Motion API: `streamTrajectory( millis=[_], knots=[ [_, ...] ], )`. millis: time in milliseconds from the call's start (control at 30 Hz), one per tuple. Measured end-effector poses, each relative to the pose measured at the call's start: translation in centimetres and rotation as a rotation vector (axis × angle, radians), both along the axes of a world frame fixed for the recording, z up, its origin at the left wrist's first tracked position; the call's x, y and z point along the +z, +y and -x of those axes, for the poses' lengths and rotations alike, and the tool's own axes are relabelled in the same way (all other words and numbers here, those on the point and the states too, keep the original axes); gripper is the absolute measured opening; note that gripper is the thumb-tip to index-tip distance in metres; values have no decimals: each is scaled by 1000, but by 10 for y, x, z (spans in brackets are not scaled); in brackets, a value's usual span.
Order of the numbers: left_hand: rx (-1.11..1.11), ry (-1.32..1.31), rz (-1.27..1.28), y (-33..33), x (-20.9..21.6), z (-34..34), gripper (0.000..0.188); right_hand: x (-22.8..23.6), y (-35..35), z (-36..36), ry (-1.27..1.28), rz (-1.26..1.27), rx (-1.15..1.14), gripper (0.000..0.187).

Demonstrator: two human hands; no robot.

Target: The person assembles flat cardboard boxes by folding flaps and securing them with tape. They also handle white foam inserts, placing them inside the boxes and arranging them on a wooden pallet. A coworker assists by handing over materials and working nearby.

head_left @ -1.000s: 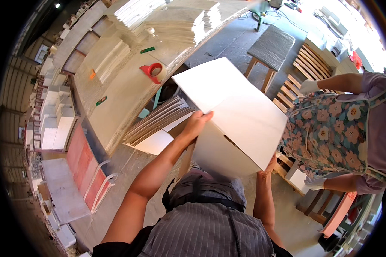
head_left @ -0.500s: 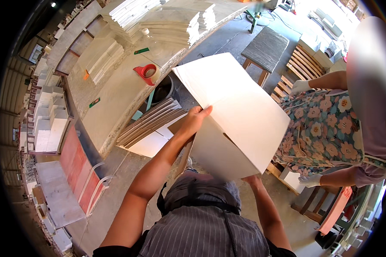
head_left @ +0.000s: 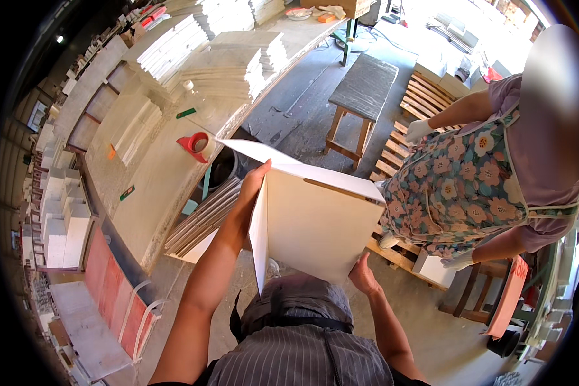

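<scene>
In front of my body I hold a white cardboard box (head_left: pixel 321 225) with both hands. Its large pale panel faces me, and a flap (head_left: pixel 264 153) sticks out toward the far left. A narrow slot runs along the panel's upper edge. My left hand (head_left: pixel 256 180) grips the upper left edge, the thumb on top. At the lower right edge, my right hand (head_left: pixel 364 275) is closed on the side, with part of its fingers hidden behind the box.
A long worktable (head_left: pixel 154 206) at left carries white stacks, a red tape dispenser (head_left: pixel 196 145) and green box cutters. Flat cardboard sheets (head_left: pixel 202 215) lean below it. A person in a flowered apron (head_left: pixel 463 186) stands at right, near wooden pallets (head_left: pixel 392 154) and a stool (head_left: pixel 365 87).
The box has turned over in my hands, its smooth closed face giving way to a panel with a slot and a raised flap. Both hands have shifted left; my view has swung slightly.
</scene>
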State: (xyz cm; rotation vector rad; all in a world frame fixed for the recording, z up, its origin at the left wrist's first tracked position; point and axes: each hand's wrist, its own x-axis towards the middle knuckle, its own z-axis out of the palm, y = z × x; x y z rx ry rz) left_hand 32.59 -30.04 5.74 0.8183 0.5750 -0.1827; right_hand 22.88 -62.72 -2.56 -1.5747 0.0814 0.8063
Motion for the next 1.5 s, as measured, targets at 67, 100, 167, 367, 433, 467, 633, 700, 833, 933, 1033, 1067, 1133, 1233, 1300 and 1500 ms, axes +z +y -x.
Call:
streamTrajectory(
  millis=[67,100,167,367,433,467,633,700,833,933,1033,1067,1133,1233,1300,1500],
  knots=[
    [-86,23,136,-9,27,-2,50,11,-5,-6,46,-166,-68,32],
    [-125,-13,176,-7,30,-1,51,7,1,-6,-147,-257,-132,27],
    [-187,-8,143,-18,46,-5,54,17,4,-15,-110,-187,-302,30],
    [-297,-103,-178,-34,88,13,30,9,-20,-45,-510,78,-464,61],
    [-359,-104,-316,-30,99,24,35,33,-22,-60,-571,187,-407,93],
    [-451,-110,-394,-21,95,24,37,43,-27,-67,-711,265,-409,95],
    [-802,-44,-488,-20,97,25,36,80,-59,-94,-1041,315,-257,77],
    [-929,-46,-398,-20,95,25,34,84,-65,-97,-1010,108,-119,40],
    [-1247,-181,-727,-11,106,28,32,76,-54,-83,-590,16,-25,19],
    [-1253,-232,-1223,5,115,33,37,64,-44,-78,-592,-49,-113,17],
    [-1040,-285,-1511,14,128,37,46,57,-47,-74,-721,69,-302,13],
    [-934,-346,-1481,10,128,38,50,54,-47,-75,-775,1,-384,13],
    [-915,-536,-1597,-4,125,44,61,45,-49,-80,-578,-61,-481,13],
    [-913,-566,-1804,-19,116,52,74,57,-50,-87,-679,-2,-495,13],
    [-862,-571,-1909,-26,98,60,77,65,-53,-87,-683,119,-468,16],
    [-811,-595,-1849,-43,46,84,82,73,-66,-83,-615,-10,-546,19]
  ],
)
